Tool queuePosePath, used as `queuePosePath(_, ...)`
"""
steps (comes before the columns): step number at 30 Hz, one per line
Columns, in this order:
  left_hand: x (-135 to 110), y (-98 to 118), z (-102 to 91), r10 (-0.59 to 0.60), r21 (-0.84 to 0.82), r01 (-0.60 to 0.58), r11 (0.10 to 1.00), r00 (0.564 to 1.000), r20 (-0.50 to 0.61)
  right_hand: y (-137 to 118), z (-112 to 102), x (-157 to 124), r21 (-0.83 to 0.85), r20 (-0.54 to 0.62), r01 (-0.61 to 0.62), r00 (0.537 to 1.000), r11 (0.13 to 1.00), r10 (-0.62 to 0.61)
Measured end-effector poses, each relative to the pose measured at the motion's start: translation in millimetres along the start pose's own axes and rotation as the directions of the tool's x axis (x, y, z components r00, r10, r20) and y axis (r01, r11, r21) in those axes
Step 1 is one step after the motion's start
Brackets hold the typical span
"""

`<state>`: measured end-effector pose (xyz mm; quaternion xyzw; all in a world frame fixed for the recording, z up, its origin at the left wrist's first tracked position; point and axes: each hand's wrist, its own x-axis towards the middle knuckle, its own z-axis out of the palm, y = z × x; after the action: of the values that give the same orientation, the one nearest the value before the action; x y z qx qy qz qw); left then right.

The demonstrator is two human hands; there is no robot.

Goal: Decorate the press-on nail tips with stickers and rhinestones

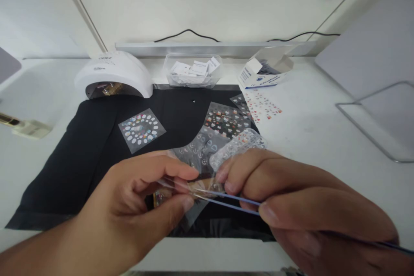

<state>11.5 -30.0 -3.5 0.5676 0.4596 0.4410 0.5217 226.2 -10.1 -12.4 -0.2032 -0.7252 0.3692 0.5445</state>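
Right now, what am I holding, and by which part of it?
Your right hand holds blue tweezers partway along their length. Your left hand pinches clear plastic film; exactly which part can't be told.

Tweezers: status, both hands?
Right hand holds tweezers. Left hand pinches clear plastic. Tips by the plastic. Sticker sheets lie beyond the hands.

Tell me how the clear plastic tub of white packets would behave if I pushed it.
The tub would probably slide rather than tip, since it looks low and wide. It is likely light for its size, as the packets inside look thin. Those packets lie loose in a jumble, so a hard shove might shift them.
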Motion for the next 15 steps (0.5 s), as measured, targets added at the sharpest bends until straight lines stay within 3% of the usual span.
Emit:
queuePosePath(5,-4.6,-5.0,-6.9,-0.056,0.028,0.053,0.998,0.994,0.091,-9.9,2.1,2.3,-0.040,-0.070,-0.135,0.989,0.990,0.132)
queuePosePath(15,-3.5,-4.7,-8.0,-0.050,0.068,0.041,0.997,0.989,0.139,-12.9,16.9,19.5,-0.066,-0.088,0.029,0.996,0.997,-0.035)
